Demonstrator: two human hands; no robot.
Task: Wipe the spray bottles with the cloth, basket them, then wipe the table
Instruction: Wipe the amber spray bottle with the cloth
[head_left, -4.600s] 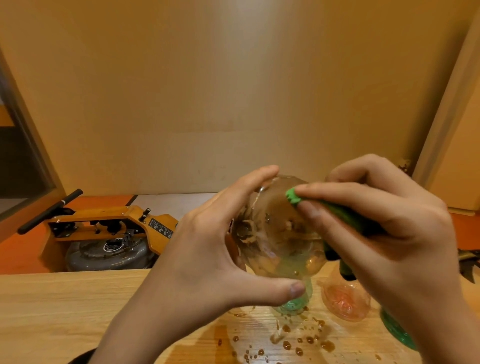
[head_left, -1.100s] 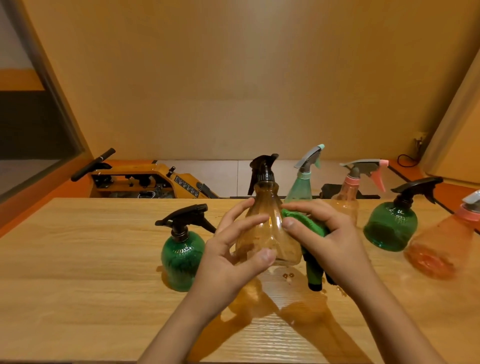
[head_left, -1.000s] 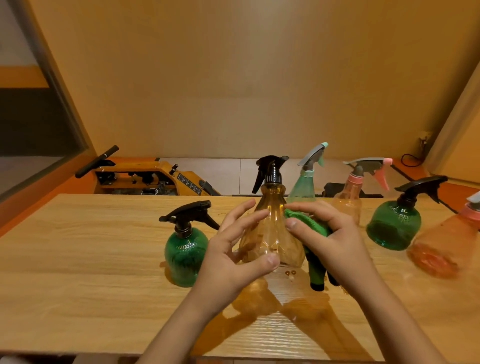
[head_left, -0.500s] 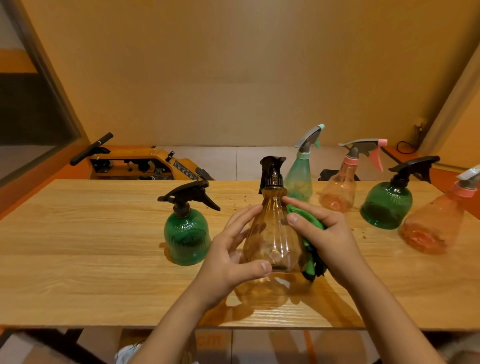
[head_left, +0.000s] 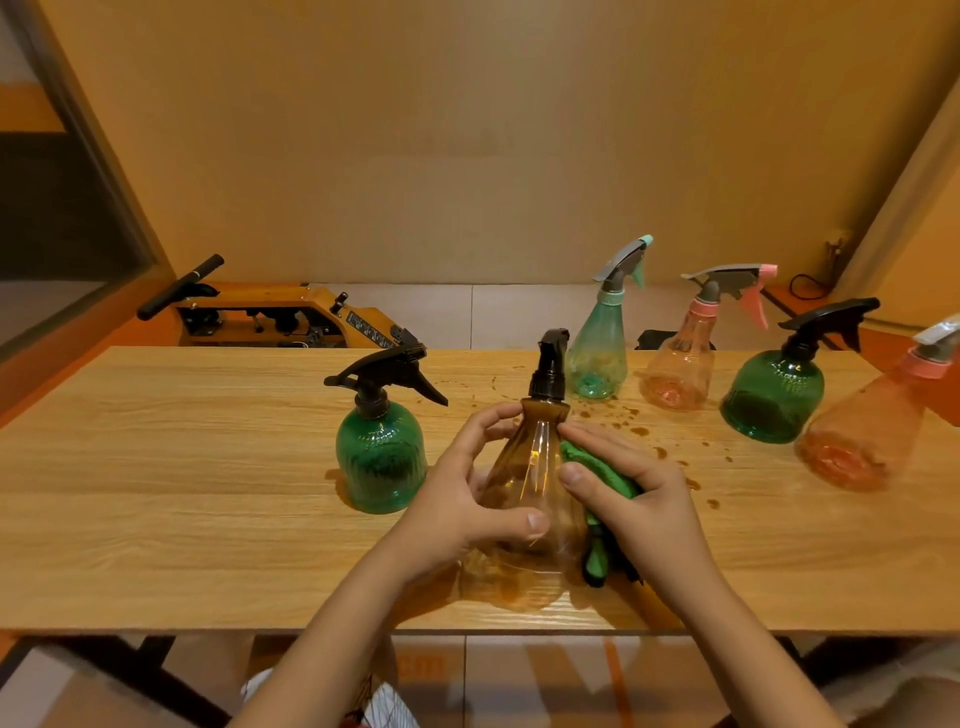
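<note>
An amber spray bottle (head_left: 530, 483) with a black nozzle stands upright near the front edge of the wooden table (head_left: 182, 519). My left hand (head_left: 457, 499) grips its left side, thumb across the front. My right hand (head_left: 634, 499) holds a green cloth (head_left: 597, 478) against the bottle's right side. Left of them stands a round green bottle (head_left: 379, 462) with a black trigger. Behind stand a pale green bottle (head_left: 597, 348), a pink bottle (head_left: 680, 364), another round green bottle (head_left: 774, 395) and a pink bottle (head_left: 862, 436) at the right edge.
Brown droplets (head_left: 639, 431) dot the table behind and right of my right hand. A yellow machine (head_left: 275, 322) with a black handle sits on the floor beyond the table's far edge. Part of a white item (head_left: 384, 706) shows below the table's front edge.
The amber bottle, held up close several seconds ago, has come down onto the table. Over the last second my view tilted down and both hands kept their hold on bottle and cloth.
</note>
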